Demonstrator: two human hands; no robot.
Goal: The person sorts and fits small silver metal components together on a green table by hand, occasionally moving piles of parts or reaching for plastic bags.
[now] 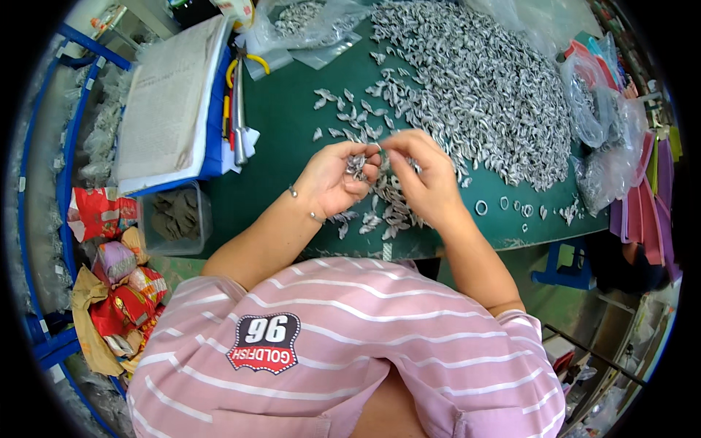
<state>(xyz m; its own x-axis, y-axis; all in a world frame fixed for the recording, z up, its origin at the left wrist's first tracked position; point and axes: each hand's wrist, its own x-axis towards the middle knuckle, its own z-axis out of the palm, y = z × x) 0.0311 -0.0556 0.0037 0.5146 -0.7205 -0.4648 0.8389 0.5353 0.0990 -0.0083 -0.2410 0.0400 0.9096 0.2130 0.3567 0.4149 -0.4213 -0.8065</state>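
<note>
My left hand is turned palm up, its fingers curled round several small silver-grey leaf-shaped pieces. Its thumb and forefinger close together at the tips. Right beside them, my right hand pinches with thumb and forefinger; what sits between the fingertips is too small and blurred to make out. Under and around both hands, loose leaf-shaped pieces lie on the green tabletop. A large heap of the same pieces spreads out beyond my right hand.
Small rings lie right of my right hand. Plastic bags of pieces stand at the right edge. To the left are a stack of papers, yellow-handled pliers, a clear box with dark contents and blue shelving.
</note>
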